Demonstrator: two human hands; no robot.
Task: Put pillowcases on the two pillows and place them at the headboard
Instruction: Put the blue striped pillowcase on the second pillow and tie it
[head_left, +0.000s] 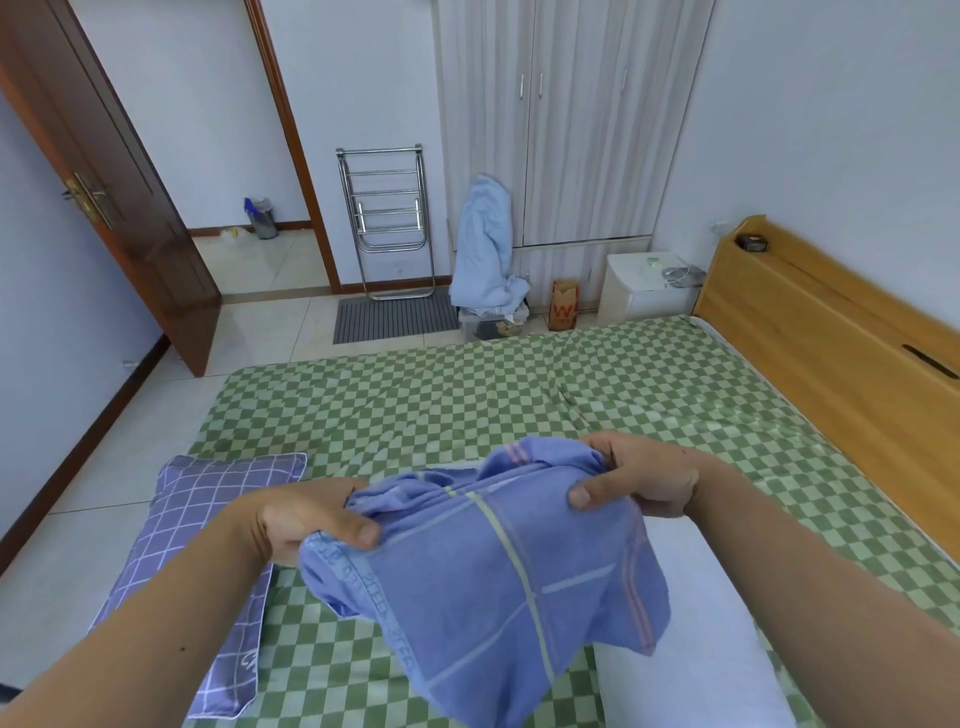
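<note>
While both hands hold it above the bed (467, 405), blue pillowcase (498, 571) hangs bunched: left hand (311, 525) pinches one edge, right hand (639, 480) grips the other. Bare white pillow (691, 639) below; covered pillow (208, 561) at left edge.

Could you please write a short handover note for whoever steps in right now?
Left hand and right hand both grip the bunched blue pillowcase above the bed.
Bare white pillow lies under it, by the near edge.
Purple checked pillow, already covered, lies at the bed's left edge.
Headboard has no pillows yet.
Left: cover the white pillow, move both to the headboard.
</note>
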